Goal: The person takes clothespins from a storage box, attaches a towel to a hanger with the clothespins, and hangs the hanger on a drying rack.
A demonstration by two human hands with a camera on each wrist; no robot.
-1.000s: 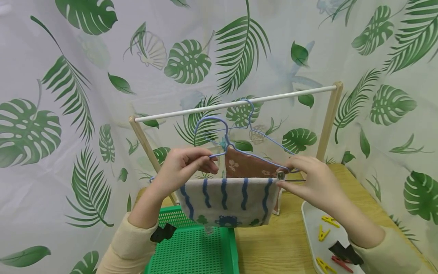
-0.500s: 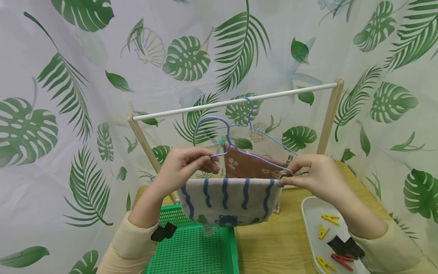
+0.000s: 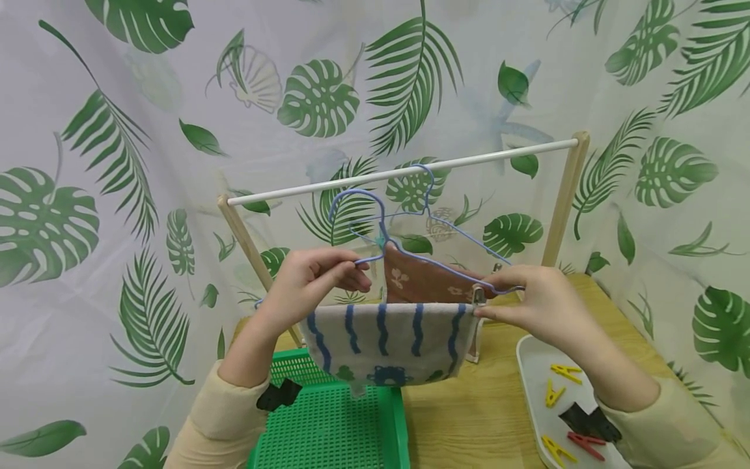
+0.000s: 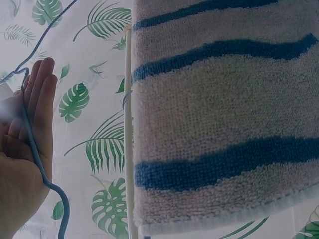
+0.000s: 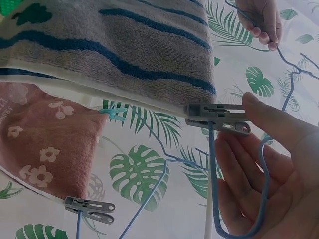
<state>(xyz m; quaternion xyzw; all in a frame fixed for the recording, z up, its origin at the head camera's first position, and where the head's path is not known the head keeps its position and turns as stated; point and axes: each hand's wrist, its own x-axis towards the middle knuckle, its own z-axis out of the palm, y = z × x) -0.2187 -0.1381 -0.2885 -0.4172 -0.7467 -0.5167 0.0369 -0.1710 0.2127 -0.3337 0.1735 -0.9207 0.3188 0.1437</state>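
Note:
My left hand pinches one arm of a blue wire hanger, whose hook points up. From the hanger hangs a white towel with wavy blue stripes. At the towel's right corner, my right hand has its thumb against a metal clip, with the fingers on the clip's far side. The clip sits on the towel edge and joins the hanger's looped end. Behind, a pinkish-brown flowered towel hangs from a second blue hanger, held by a metal clip and a teal clip.
A white rail on wooden posts carries the second hanger. Below at left stands a green basket. To the right, a white tray holds several yellow clothespins and a red clothespin on the wooden table.
My right hand pinched the clip at the towel corner half a second ago; its fingers have since spread a little. The held hanger has shifted slightly up and left.

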